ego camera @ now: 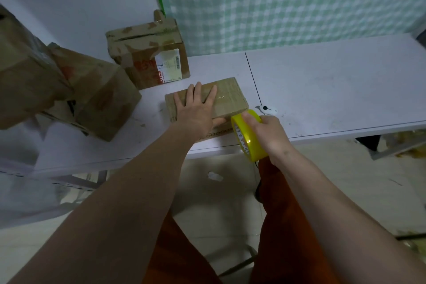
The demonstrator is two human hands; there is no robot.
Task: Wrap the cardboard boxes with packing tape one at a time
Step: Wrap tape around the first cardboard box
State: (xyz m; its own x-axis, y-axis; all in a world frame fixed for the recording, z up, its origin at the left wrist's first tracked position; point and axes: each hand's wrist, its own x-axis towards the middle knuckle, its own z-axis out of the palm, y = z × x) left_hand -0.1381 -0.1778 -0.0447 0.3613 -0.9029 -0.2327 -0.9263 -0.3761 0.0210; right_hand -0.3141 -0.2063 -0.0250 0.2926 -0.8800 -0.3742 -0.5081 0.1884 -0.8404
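Far left of both hands, well apart from the fingers: brown boxes piled on the counter, one more box with a white label behind, near the wall. Not yet reached; probably waiting their turn.

Left hand laid flat on the flat box, fingers straight and spread, pointing away, thumb along the near edge. Pressing, not gripping. Glossy strip of tape already across the lid just right of those fingers.

Flat box near the counter's front edge, long axis running left-right, slightly skewed, under the left hand and just left of the right one.

Right hand curled round the yellow tape roll, fingers through the core, roll held at the box's near right corner, over the counter edge. Whether the tape is attached to the box there: cannot tell.

Just beyond the right fingers: small white cutter on the counter.

Next pull likely leftward along the long axis or down over the near side; right hand does the travelling, left is the anchor.
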